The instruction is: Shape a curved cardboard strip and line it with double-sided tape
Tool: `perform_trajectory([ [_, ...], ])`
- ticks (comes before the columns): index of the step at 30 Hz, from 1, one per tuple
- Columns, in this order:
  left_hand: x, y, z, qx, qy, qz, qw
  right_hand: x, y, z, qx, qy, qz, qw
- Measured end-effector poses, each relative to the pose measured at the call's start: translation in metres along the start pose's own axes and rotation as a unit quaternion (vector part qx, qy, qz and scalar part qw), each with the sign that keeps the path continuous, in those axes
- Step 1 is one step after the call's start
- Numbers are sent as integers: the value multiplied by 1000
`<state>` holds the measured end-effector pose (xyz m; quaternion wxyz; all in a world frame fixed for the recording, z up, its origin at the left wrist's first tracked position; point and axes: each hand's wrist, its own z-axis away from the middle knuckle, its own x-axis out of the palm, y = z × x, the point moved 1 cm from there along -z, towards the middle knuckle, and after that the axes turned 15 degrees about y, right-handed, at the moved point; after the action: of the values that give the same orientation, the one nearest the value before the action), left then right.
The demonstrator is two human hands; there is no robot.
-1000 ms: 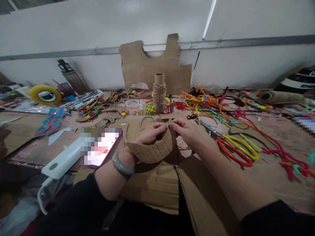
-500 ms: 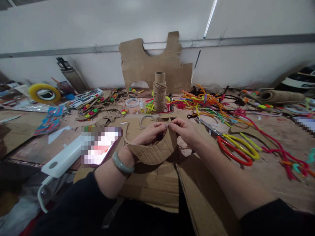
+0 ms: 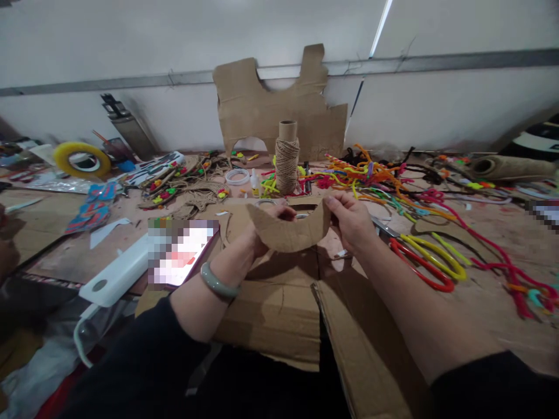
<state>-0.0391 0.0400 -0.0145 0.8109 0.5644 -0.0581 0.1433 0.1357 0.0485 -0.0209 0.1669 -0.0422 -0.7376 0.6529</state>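
I hold a curved, crescent-shaped cardboard strip [image 3: 292,233] up in front of me with both hands. My left hand [image 3: 257,230], a green bangle on its wrist, grips the strip's left end and is partly hidden behind it. My right hand [image 3: 351,222] pinches the right end between thumb and fingers. Below them lies a flat cardboard sheet [image 3: 271,308] with cut-outs. A spool of jute twine [image 3: 286,160] stands just beyond the strip.
A phone [image 3: 181,253] and a white glue gun [image 3: 114,278] lie at left. Red and yellow scissors [image 3: 425,265] lie at right beside a heap of coloured pipe cleaners [image 3: 375,174]. A yellow tape roll [image 3: 81,160] sits far left. A cut cardboard shape [image 3: 279,107] leans on the wall.
My hands have moved apart and lifted the cardboard strip, so it now spans between them as an open crescent instead of hanging bent below them. The view has tilted slightly.
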Motion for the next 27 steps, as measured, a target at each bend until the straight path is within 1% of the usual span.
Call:
perform_trajectory([
  [2,-3,2,-2,5,35,82,996,-2,-1,-5,18,43,-26,999],
  [4,-5,4,-4,45,41,150,987,-3,-1,-7,28,71,-35,996],
  [6,-7,7,-4,83,47,192,977,-2,-2,-7,27,79,-41,996],
  [8,-8,9,-4,107,64,213,969,-2,-3,-6,21,82,-39,996],
  [11,-9,10,-4,124,96,213,964,-1,-4,-5,21,86,-32,996],
  [13,-10,9,-5,124,106,198,967,-1,-5,-5,30,83,-37,995],
  [18,-11,9,-7,128,91,189,969,-2,-4,-4,33,62,-43,997],
  [24,-10,11,-6,143,89,178,970,-3,-3,-4,13,63,3,998],
  [27,-12,13,-4,144,69,186,970,-2,-5,-3,20,59,-4,998],
])
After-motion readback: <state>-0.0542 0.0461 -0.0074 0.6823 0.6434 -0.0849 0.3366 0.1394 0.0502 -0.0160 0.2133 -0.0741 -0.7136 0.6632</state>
